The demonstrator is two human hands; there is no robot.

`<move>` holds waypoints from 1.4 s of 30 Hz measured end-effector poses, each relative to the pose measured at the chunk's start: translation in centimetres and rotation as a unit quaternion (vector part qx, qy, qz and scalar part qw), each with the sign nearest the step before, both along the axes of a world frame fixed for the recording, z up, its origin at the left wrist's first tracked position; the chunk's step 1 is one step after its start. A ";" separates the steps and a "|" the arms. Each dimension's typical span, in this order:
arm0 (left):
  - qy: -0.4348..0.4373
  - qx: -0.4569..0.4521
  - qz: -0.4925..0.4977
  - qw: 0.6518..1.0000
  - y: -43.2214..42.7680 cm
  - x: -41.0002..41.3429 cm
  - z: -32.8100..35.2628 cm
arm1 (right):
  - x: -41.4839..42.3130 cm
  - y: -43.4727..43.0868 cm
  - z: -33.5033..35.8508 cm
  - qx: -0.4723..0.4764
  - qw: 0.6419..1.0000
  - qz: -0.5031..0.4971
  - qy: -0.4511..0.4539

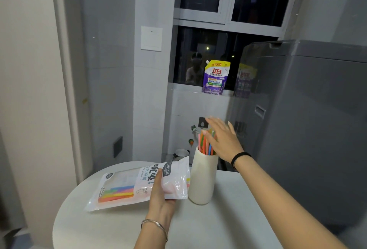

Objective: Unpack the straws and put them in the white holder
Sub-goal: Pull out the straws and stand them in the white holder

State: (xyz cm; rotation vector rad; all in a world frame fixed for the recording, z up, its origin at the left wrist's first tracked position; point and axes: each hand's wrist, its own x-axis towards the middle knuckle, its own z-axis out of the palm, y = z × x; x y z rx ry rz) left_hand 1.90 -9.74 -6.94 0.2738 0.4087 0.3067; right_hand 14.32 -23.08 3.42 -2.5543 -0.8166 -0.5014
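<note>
Head view: my left hand (161, 195) grips the packet (139, 183) while my open right hand (222, 139) tamps straws (206, 145) in the holder (202, 179) at one o'clock; next, fetch more.

The right hand (222, 139) is motion-blurred at its fingers (213, 121) and covers some straws (205, 144), whose lower lengths sit hidden inside the white holder (202, 179). The bench (218, 227) runs off the bottom edge. The package (139, 184) hides the left hand's (159, 195) fingers.
</note>
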 end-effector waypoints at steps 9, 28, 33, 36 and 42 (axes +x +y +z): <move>0.028 0.066 0.053 0.996 0.3 -0.1 -0.2 | -10.0 4.6 -7.5 0.637 0.729 -0.025 0.249; 0.099 0.322 0.153 0.929 -0.1 -0.9 -0.1 | -11.7 5.5 -11.8 0.602 0.648 -0.060 0.463; 0.119 0.184 0.138 0.966 1.1 -1.2 -0.6 | -12.0 4.8 -11.4 0.510 0.762 -0.014 0.399; 0.116 0.142 0.105 0.977 1.4 -1.2 -0.9 | -11.8 4.5 -10.9 0.488 0.785 0.013 0.381; 0.062 0.097 0.049 0.992 2.4 -1.1 -0.8 | -10.2 2.2 -9.5 0.596 0.743 -0.048 0.300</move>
